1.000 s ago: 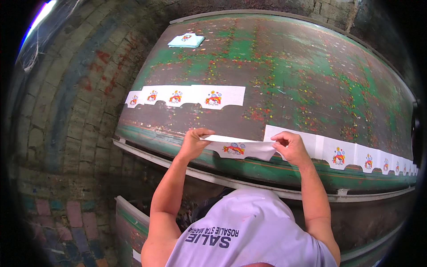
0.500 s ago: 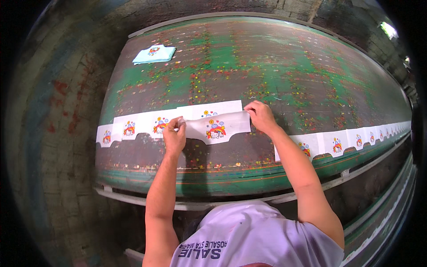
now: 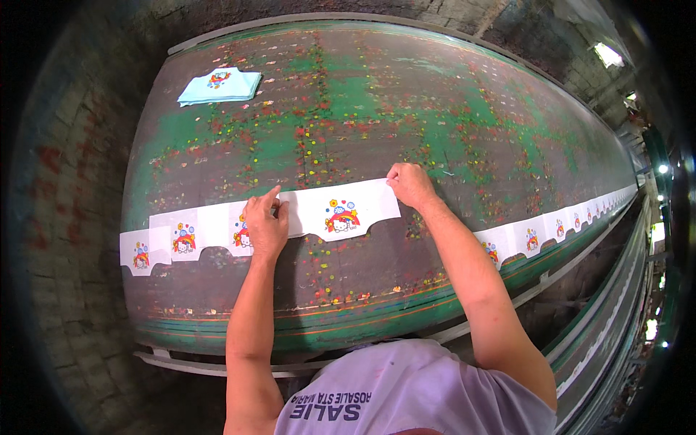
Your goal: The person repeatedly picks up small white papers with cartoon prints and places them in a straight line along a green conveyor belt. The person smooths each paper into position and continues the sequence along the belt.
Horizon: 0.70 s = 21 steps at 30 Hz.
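Note:
A white cut cloth piece (image 3: 344, 213) with a colourful cartoon print lies in front of me on the long table. My right hand (image 3: 411, 185) pinches its upper right corner. At its upper left edge is my left hand (image 3: 266, 223), with thumb and forefinger apart and the other fingers curled. That hand partly covers the print of a neighbouring white piece (image 3: 217, 216). Two more printed pieces, a middle one (image 3: 184, 226) and an end one (image 3: 133, 250), continue the row leftward, their edges overlapping.
A stack of light blue printed cloth pieces (image 3: 220, 88) lies at the far left of the paint-spotted table (image 3: 377, 283). Further printed white pieces (image 3: 533, 238) run along the near edge to the right. A rail (image 3: 188, 366) borders the table's near side.
The printed piece, held raised over another half a second ago, now lies flatter and covers it. My left thumb and forefinger have parted. The view has shifted slightly.

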Each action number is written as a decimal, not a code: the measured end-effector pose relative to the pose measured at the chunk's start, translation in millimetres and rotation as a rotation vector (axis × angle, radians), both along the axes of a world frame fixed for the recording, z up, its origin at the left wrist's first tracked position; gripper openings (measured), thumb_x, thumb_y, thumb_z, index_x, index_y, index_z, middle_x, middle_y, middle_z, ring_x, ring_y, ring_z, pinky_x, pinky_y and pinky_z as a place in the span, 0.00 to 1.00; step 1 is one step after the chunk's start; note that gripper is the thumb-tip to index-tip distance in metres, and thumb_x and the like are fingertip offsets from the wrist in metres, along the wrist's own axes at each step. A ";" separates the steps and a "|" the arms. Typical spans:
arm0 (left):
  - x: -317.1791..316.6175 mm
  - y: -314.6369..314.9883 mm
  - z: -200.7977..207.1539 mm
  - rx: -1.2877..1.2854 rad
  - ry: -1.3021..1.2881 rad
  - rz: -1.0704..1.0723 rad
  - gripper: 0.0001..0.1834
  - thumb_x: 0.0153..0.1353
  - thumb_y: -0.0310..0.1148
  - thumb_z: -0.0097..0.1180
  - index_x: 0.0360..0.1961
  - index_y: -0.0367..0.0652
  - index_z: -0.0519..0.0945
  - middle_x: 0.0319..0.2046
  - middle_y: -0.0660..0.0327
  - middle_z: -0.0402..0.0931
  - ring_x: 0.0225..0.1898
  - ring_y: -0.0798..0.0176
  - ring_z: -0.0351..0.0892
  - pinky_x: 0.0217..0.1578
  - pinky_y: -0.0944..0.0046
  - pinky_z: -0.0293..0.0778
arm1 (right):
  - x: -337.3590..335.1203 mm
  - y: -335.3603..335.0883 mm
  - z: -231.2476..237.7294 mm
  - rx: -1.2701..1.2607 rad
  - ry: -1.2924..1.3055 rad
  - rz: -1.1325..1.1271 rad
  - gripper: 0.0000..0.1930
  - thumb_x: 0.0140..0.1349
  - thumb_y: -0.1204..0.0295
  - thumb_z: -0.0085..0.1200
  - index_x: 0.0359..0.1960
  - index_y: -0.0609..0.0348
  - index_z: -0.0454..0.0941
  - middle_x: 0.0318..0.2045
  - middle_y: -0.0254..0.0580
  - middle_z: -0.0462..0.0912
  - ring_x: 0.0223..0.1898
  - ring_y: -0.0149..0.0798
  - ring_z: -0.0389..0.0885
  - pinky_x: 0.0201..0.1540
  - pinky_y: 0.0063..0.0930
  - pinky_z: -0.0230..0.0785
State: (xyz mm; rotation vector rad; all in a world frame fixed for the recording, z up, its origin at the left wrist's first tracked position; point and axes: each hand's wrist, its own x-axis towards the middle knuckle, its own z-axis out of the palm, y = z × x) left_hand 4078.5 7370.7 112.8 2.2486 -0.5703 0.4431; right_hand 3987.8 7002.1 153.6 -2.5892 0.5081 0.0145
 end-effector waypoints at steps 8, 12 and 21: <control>-1.6 -2.2 3.4 0.083 -0.024 -0.012 0.22 0.59 0.28 0.75 0.56 0.47 0.90 0.35 0.61 0.84 0.45 0.50 0.82 0.56 0.46 0.74 | 5.9 10.5 16.2 -0.213 0.171 0.016 0.10 0.65 0.66 0.68 0.41 0.59 0.92 0.41 0.55 0.93 0.46 0.58 0.93 0.52 0.54 0.85; -7.3 -16.2 23.6 0.303 -0.014 0.052 0.22 0.60 0.33 0.74 0.57 0.47 0.90 0.41 0.56 0.86 0.50 0.46 0.82 0.57 0.44 0.74 | -20.3 46.8 40.9 -0.139 -0.027 0.420 0.07 0.61 0.71 0.64 0.38 0.58 0.89 0.42 0.59 0.91 0.46 0.62 0.91 0.51 0.58 0.84; -51.5 27.5 64.8 0.294 0.220 -0.274 0.17 0.51 0.20 0.72 0.44 0.44 0.95 0.41 0.53 0.90 0.53 0.41 0.87 0.60 0.46 0.80 | -143.8 117.4 63.7 0.649 -0.246 0.823 0.05 0.57 0.79 0.66 0.33 0.60 0.83 0.31 0.45 0.86 0.32 0.41 0.86 0.37 0.37 0.79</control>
